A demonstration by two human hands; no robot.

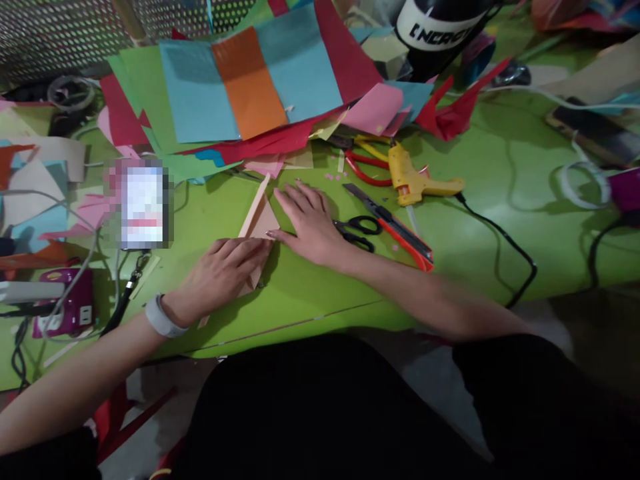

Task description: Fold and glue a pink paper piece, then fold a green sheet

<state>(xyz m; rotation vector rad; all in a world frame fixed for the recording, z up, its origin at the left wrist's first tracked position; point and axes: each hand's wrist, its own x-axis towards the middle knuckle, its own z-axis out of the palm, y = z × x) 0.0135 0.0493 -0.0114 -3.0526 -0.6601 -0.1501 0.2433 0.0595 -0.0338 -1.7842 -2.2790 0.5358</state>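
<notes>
A folded piece of light peach paper (264, 219) lies on the green table (295, 293), one narrow flap standing up along its left side. Across its lower part rests my left hand (220, 270), fingers together and bent over the paper, pressing it down. My right hand (310, 223) lies flat with its fingers spread just right of the paper, the thumb tip at the paper's edge. Black-handled scissors (364, 227) sit partly hidden behind my right hand. Beyond them is a red and black utility knife (395, 230).
A yellow glue gun (407, 175) with a black cord and red-handled pliers (367, 167) lie at the right. Stacked coloured paper (200, 93) fills the back. At the left are a blurred phone (145, 207) and a purple power block (67, 303) with cables.
</notes>
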